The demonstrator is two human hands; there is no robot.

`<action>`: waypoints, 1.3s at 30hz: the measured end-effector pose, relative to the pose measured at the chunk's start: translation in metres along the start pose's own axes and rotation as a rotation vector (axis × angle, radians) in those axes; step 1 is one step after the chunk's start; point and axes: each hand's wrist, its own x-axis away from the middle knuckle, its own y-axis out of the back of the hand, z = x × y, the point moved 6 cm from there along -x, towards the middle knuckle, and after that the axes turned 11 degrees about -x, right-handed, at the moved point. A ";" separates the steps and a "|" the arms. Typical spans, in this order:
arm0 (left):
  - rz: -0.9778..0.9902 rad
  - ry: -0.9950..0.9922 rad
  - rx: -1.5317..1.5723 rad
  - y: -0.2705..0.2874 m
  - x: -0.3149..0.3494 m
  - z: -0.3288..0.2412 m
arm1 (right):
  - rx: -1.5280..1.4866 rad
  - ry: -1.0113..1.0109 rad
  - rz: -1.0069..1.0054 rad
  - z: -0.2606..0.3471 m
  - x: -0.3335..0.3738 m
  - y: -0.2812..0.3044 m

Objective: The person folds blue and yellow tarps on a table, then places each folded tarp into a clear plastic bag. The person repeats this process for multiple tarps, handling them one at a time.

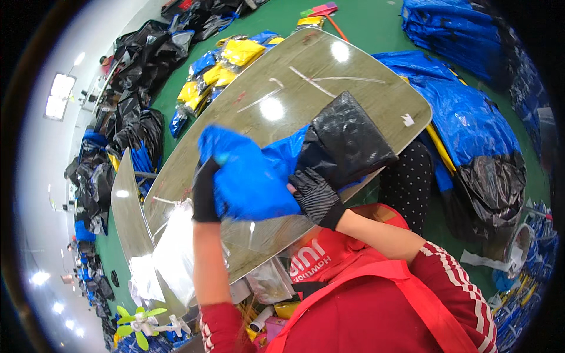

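A blue and black plastic sheet (259,176) lies across the table in front of me. Its black end (353,132) is folded into a flat, shiny block, while the blue end is loose and blurred by motion. My left hand (206,191), in a black glove, grips the blue end at its left edge; the fingertips are partly hidden by the folds. In a grey striped glove with a black cuff, my right hand (316,195) rests on the sheet where blue meets black. Its fingers are stretched out and apart, pressing flat.
The wood-patterned table (376,70) carries thin clear strips (312,81) and a white scrap (407,120). White plastic bags (176,253) hang at its left. Packed blue and yellow bundles (226,65) lie on the green floor beyond. Blue and black sheets (471,123) are heaped at the right.
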 end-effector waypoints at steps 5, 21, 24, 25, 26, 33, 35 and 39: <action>-0.051 -0.547 -0.681 -0.224 -0.040 -0.002 | -0.489 -0.542 0.579 -0.049 0.023 -0.055; -0.170 -1.115 -1.633 -0.318 -0.053 0.044 | -0.362 -0.241 0.258 -0.006 0.047 0.146; 0.017 -1.027 -1.610 -0.305 -0.062 0.039 | 0.089 -0.169 -0.188 -0.040 0.019 0.187; 0.158 -1.047 -1.681 -0.300 -0.064 0.039 | 0.155 -0.206 -0.211 -0.054 0.016 0.184; 0.228 -1.079 -1.612 -0.293 -0.067 0.033 | 0.256 -0.334 -0.099 -0.076 0.014 0.173; 0.533 -1.083 -1.039 -0.235 -0.098 0.047 | 0.122 -0.297 -0.032 -0.111 0.064 0.135; 0.592 -1.026 -1.016 -0.236 -0.106 0.059 | 0.220 -0.118 0.044 -0.103 0.064 0.145; 0.815 -0.577 -0.826 -0.224 -0.119 0.054 | 0.196 0.009 0.159 -0.106 0.046 0.200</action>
